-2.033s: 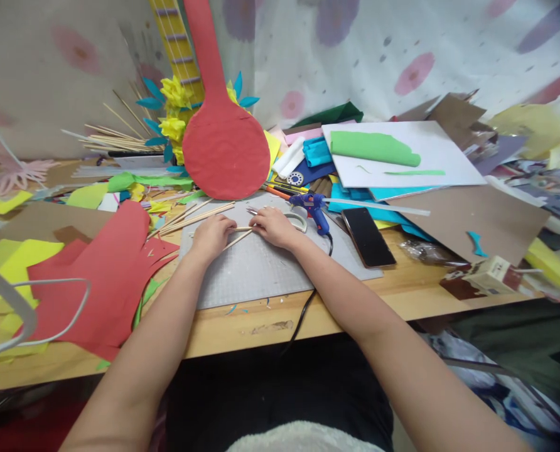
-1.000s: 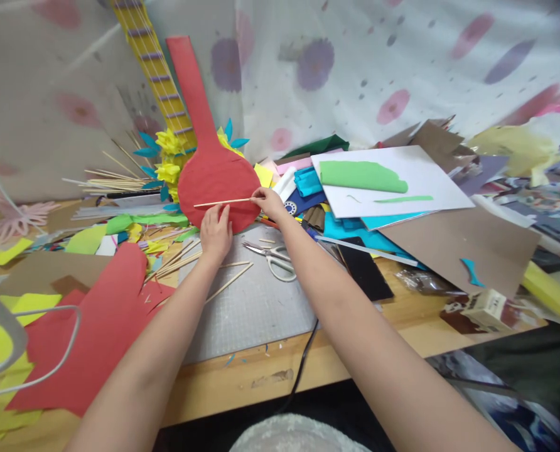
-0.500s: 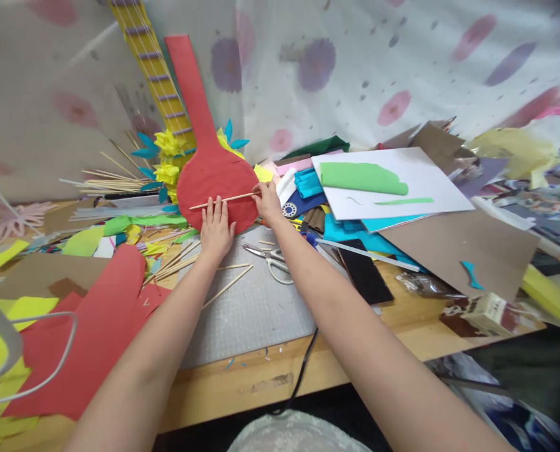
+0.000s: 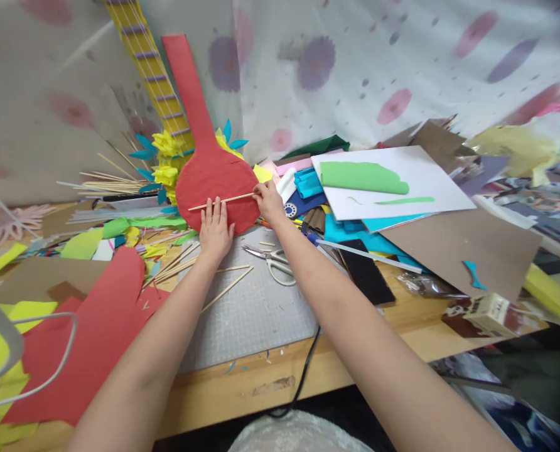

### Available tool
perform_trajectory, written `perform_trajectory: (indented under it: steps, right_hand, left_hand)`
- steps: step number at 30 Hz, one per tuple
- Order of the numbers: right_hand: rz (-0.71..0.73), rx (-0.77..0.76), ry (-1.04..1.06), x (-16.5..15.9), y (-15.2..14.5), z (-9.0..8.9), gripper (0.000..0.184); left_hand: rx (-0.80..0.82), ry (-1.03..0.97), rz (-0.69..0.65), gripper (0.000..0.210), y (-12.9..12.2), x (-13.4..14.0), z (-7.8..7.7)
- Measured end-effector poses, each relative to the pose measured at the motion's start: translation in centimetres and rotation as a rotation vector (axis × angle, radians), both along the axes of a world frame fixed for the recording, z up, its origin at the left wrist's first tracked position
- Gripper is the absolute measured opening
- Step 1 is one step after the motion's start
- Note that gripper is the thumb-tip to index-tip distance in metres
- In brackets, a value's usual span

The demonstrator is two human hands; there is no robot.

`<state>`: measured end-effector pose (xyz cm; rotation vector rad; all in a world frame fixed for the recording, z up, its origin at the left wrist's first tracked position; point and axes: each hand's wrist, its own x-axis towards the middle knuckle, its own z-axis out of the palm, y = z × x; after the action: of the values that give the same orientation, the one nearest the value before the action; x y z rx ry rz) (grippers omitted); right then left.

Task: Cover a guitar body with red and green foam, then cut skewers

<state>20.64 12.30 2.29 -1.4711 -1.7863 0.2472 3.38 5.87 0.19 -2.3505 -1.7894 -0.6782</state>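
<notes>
A red round-bodied, long-necked instrument shape (image 4: 214, 172) leans upright against a taller yellow one (image 4: 150, 69) with purple bars, white strings and yellow flowers. Across the red body lies a thin wooden stick (image 4: 240, 197), slightly tilted. My left hand (image 4: 216, 229) rests flat on the lower part of the red body, fingers stretched out, their tips at the stick. With thumb and fingers my right hand (image 4: 268, 201) pinches the stick's right end at the body's edge. Below the hands, scissors (image 4: 273, 259) and loose sticks (image 4: 228, 289) lie on a grey cutting mat (image 4: 256, 320).
Red sheets (image 4: 85, 333) and yellow paper cover the left side. At the right lie a white board (image 4: 388, 201) with green pieces, brown cardboard (image 4: 473, 251), a glue gun with a glue stick (image 4: 369, 252) and a small carton (image 4: 490, 314). A white wire frame (image 4: 68, 351) stands at the left edge.
The view has shifted very slightly. Both hands and the stick keep their places on the red body.
</notes>
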Motion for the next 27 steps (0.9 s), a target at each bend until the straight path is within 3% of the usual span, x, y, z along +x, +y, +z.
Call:
perform_trajectory:
  steps: [13,20,27]
  right_hand:
    - [-0.003,-0.033,-0.083,0.2,-0.3,0.5,0.015]
    - [-0.016,-0.022,-0.237,0.6,-0.1,0.1,0.015]
    - [0.098,0.019,-0.344,0.2,-0.8,1.7,0.014]
  left_hand:
    - [-0.007,0.031,0.008,0.067,0.0,0.0,0.0]
    - [0.000,0.020,-0.011,0.067,-0.1,-0.1,0.0]
    - [0.071,-0.014,0.074,0.057,-0.3,-0.3,1.3]
